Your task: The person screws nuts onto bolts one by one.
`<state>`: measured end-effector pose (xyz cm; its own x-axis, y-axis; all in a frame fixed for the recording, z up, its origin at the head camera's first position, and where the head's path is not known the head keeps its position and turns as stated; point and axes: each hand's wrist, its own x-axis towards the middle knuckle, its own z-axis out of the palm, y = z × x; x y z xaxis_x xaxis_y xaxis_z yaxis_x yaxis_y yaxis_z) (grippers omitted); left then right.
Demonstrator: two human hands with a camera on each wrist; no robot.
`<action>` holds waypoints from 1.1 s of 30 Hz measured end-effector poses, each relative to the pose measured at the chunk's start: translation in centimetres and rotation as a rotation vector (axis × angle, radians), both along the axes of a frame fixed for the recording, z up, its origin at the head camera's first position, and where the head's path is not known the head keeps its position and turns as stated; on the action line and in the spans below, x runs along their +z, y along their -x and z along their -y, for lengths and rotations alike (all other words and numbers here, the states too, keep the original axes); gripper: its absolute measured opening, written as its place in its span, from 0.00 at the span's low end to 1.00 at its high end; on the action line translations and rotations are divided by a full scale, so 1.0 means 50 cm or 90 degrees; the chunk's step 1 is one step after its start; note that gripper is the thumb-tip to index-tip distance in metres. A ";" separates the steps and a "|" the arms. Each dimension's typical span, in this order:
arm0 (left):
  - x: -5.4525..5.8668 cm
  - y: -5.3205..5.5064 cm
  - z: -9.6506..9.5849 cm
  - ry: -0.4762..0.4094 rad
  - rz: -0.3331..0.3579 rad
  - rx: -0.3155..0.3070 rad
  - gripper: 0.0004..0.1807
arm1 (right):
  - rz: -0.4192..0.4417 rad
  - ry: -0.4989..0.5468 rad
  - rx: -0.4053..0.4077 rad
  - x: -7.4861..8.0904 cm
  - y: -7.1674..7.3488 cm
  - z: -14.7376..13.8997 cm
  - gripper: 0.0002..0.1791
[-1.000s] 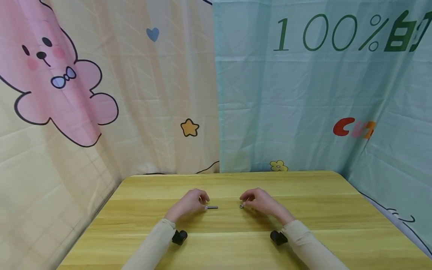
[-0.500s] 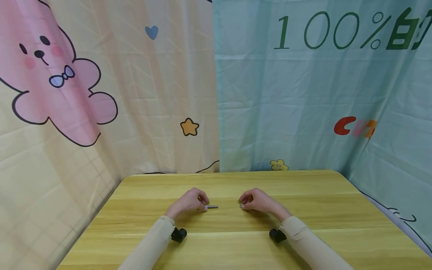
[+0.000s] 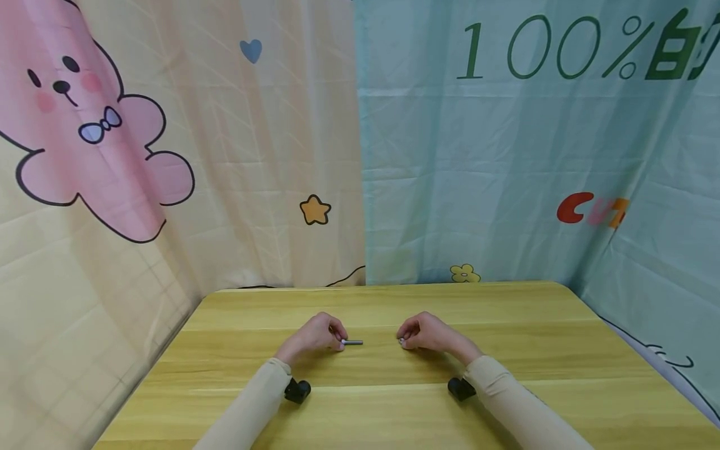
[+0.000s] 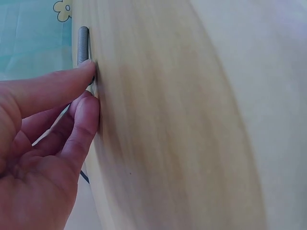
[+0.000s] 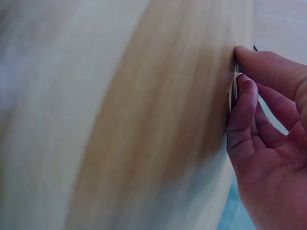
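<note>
My left hand (image 3: 317, 332) is low over the table, its thumb and fingers pinching one end of a grey metal bolt (image 3: 354, 342). The bolt's threaded shank points right, toward the other hand; in the left wrist view the thread (image 4: 83, 43) shows beyond the thumb, while the held end is hidden. Across a short gap, my right hand (image 3: 430, 332) has its thumb and fingertips on a small silver nut (image 3: 402, 341). Most of the nut is covered by the fingers, and the right wrist view shows only a dark sliver between them.
The light wooden table (image 3: 360, 415) spreads under both hands. A cream curtain (image 3: 270, 156) and a blue-green curtain (image 3: 450, 162) hang behind its far edge. Each wrist carries a black camera, one left (image 3: 297, 391) and one right (image 3: 462, 389).
My right fingers have closed in around the nut, which showed more plainly a second ago, and moved slightly left. The left hand keeps its hold on the bolt. The head view has shifted slightly.
</note>
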<state>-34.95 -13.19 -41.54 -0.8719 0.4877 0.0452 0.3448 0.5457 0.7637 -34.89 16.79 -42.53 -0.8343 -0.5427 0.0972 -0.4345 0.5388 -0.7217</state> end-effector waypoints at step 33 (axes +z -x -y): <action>-0.008 0.001 -0.010 0.035 -0.034 0.051 0.02 | 0.017 0.017 -0.005 -0.006 0.003 -0.002 0.05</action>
<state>-35.00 -12.69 -41.95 -0.9051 0.4197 0.0684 0.3384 0.6133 0.7137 -35.05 16.89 -42.83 -0.8408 -0.5339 0.0896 -0.4113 0.5223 -0.7470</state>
